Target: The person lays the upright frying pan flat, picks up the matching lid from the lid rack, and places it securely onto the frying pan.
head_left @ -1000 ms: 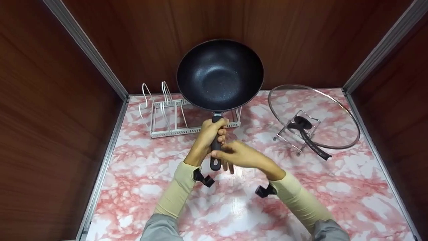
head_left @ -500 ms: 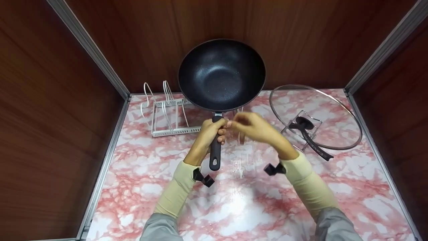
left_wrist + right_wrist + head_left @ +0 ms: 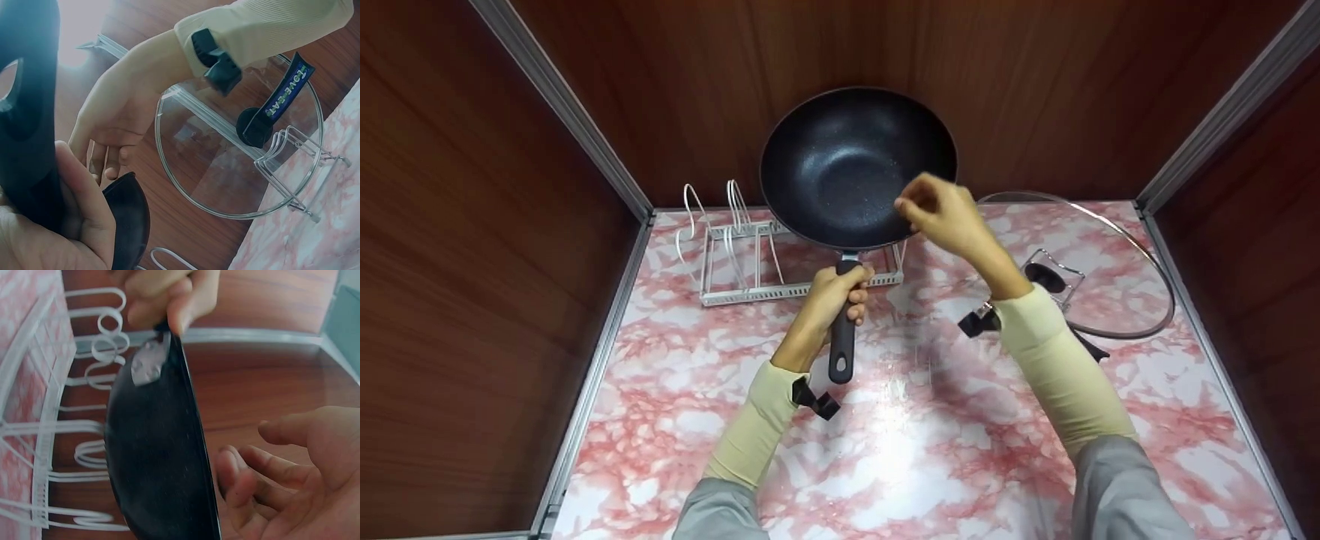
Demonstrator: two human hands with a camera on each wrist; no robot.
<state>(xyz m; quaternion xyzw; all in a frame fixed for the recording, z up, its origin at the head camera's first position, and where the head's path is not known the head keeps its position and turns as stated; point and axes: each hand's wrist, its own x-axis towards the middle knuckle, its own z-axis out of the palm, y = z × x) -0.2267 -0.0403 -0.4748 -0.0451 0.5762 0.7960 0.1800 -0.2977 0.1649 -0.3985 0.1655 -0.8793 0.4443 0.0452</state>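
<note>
Pan (image 3: 855,169): held over the rack (image 3: 750,295), by the tabletop's (image 3: 645,450) back edge, hollow facing the near edge.
Left hand (image 3: 826,295): fingers wrapped round the handle (image 3: 842,352); best kept firm, as the pan likely pulls forward.
Right hand (image 3: 950,219): fingers loosely bent, holding nothing, near the pan's right rim; best used lightly there.
Lid (image 3: 197,169): partly behind the sleeve (image 3: 1069,379) in the head view.
Rack: partly masked by the pan; cannot tell whether they touch.

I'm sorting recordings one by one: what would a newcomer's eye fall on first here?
Likely the black wok, central in the head view, its handle gripped by the left hand. The right hand, holding nothing, is beside the wok. Then the glass lid with its wire stand at right, and the white wire rack at left.
</note>
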